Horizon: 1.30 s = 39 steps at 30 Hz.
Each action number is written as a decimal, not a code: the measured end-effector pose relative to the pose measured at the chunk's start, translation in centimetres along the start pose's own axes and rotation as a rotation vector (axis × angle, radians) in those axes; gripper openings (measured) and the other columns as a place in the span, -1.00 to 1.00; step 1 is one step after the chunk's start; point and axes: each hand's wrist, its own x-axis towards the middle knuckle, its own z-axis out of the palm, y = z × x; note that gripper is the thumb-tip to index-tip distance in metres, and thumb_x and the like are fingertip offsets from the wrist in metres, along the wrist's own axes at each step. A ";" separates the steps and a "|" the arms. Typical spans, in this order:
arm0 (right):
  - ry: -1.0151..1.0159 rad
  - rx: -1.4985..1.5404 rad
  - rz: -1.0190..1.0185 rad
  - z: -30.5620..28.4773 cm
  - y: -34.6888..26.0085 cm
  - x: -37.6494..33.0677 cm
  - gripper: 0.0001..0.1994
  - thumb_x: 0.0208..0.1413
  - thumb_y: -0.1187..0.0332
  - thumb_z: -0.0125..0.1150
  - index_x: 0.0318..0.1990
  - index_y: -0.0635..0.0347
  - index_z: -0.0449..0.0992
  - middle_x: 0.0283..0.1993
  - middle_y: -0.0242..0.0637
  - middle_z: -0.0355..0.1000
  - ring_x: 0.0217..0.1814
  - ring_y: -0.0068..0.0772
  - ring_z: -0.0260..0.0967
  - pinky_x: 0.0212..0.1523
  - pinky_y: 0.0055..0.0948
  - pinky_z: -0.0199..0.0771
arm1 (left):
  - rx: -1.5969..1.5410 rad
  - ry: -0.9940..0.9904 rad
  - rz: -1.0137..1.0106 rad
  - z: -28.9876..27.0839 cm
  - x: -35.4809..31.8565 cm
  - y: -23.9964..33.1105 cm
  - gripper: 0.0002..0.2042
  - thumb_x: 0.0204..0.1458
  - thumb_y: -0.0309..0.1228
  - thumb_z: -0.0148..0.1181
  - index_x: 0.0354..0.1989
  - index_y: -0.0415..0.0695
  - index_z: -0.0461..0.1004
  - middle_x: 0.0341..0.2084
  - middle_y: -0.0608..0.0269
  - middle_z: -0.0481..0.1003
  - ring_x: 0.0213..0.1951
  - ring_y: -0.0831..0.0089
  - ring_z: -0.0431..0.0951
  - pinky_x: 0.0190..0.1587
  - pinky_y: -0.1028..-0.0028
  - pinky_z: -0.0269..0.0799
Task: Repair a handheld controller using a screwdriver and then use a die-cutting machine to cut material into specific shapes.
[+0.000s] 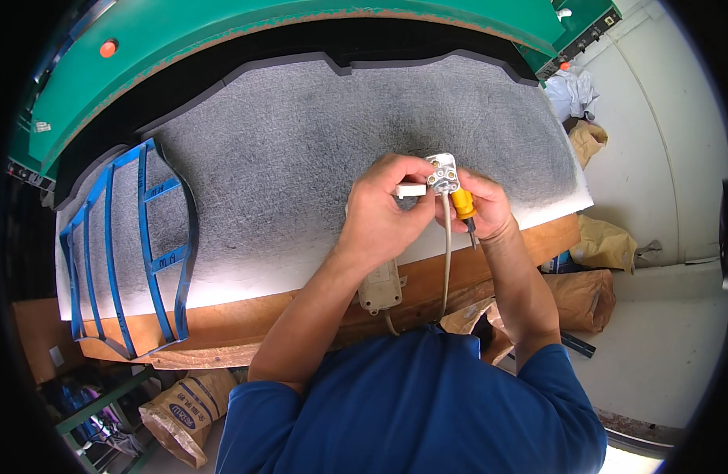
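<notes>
My left hand [389, 205] is closed, its fingertips at an opened electrical plug [441, 175] with several brass-coloured terminals facing up. A small white rectangular piece [411, 190] sticks out between the same thumb and fingers. From the plug a pale cable [448, 261] hangs down toward my body. My right hand [485, 207] is curled around a yellow-handled screwdriver [463, 204], whose dark shaft points down toward me. Its fingers also come up against the plug's right side. How the far fingers sit behind the plug is hidden.
Grey fibrous sheet [301, 142] covers the wooden-edged table [530, 246]. A blue metal frame [145, 237] lies at left; a beige box [380, 288] with a cable hangs at the near edge. Green machinery [245, 35] arches behind. Paper sacks [581, 300] stand right, another sack [186, 411] lower left.
</notes>
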 end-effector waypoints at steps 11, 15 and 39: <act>-0.053 -0.014 -0.013 -0.5 -0.5 -0.3 -0.52 0.24 0.04 0.03 -0.02 0.39 0.37 -0.39 -0.14 0.38 -0.57 -0.46 0.27 -0.67 -0.55 0.25 | 0.026 -0.021 0.092 -0.3 0.3 0.8 -0.74 -0.16 -0.66 0.29 -0.24 -0.18 0.51 -0.39 0.20 0.51 -0.33 0.39 0.57 -0.27 0.45 0.50; -0.023 -0.077 -0.037 -0.6 -0.6 -0.3 -0.51 0.23 0.05 0.03 -0.03 0.41 0.36 -0.44 -0.07 0.39 -0.68 -0.35 0.23 -0.77 -0.48 0.16 | 0.001 -0.024 0.125 -0.2 0.3 0.9 -0.74 -0.15 -0.67 0.29 -0.24 -0.19 0.51 -0.38 0.19 0.51 -0.33 0.39 0.58 -0.26 0.46 0.51; 0.037 0.004 -0.046 -0.5 0.2 -0.1 -0.30 0.23 0.01 0.01 0.26 0.55 0.20 -0.03 -0.04 0.41 -0.55 -0.51 0.29 -0.73 -0.65 0.19 | -0.659 0.126 -0.686 -1.4 0.9 1.4 -0.56 0.24 -0.28 0.00 0.20 -0.31 0.25 -0.06 0.02 0.47 -0.02 0.32 0.50 0.06 0.31 0.46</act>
